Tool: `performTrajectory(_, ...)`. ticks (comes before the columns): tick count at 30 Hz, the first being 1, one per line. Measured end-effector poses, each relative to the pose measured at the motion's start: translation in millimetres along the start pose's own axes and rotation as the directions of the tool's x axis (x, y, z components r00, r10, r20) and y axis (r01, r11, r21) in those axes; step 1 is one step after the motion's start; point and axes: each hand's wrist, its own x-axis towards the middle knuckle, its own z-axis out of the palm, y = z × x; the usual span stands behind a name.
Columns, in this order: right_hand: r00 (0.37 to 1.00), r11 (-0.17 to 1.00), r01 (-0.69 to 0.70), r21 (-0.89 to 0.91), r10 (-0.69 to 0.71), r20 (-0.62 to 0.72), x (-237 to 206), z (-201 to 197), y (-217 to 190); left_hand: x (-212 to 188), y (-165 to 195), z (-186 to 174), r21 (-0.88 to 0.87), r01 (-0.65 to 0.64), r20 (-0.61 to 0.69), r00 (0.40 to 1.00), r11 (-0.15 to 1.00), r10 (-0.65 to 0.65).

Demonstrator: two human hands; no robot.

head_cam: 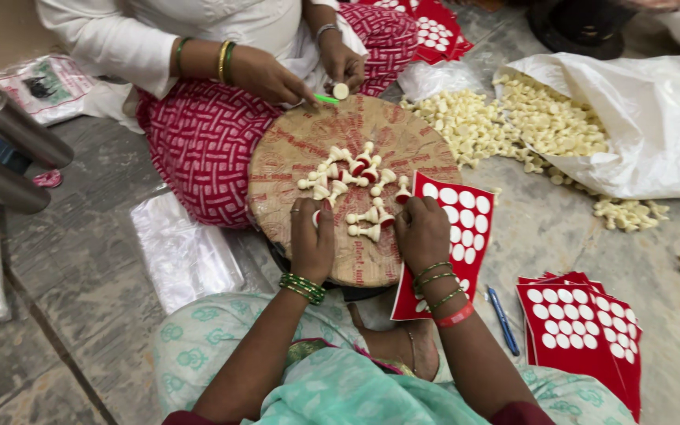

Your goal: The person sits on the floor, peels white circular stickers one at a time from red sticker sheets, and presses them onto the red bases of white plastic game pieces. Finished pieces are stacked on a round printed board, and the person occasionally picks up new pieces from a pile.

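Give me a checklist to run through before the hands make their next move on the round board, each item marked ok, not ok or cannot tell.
1. Small cream pieces within reach on the round board: ok.
2. Red sticker sheet beside the right hand: ok.
3. Left hand holding a piece: cannot tell, fingers curl over it.
4. Other person's hands apart from ours, at the far edge: ok.
5. Spare red sheets on the floor to the right: ok.

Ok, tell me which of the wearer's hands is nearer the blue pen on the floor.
Right. The right hand rests on the red sticker sheet, up-left of the blue pen; the left hand lies farther left on the round board.
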Motion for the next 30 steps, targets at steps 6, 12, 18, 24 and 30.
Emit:
performTrajectory(6, 1.000, 1.000, -0.002, 0.024, 0.002, -0.017, -6.2, 4.9, -6.9, -4.9, 3.5, -9.6, 0.065, -0.092, -0.002, 0.996, 0.994, 0.093)
performTrajectory(12, 1.000, 0.999, -0.007, 0.036, 0.007, 0.002, -7.1, 0.5, -15.3, -4.9, 32.4, -21.6, 0.226, -0.014, 0.084, 0.996, 0.974, -0.005)
performTrajectory(18, 1.000, 1.000, -0.006, 0.024, 0.006, -0.017, -0.6, -6.3, -11.8, -0.2, 54.9, -14.7, 0.306, -0.078, 0.206, 0.978, 0.949, 0.014)
performTrajectory(24, 0.999, 0.999, -0.027, 0.044, 0.027, -0.018, 0.0, -11.3, -5.2, -3.1, 52.3, 3.9, 0.490, -0.299, 0.364, 0.924, 0.819, 0.119)
performTrajectory(30, 1.000, 0.996, -0.007, 0.086, 0.009, -0.030, -0.8, -17.7, 1.8, 6.3, 60.5, 17.7, 0.588, -0.285, 0.435, 0.901, 0.757, 0.001)
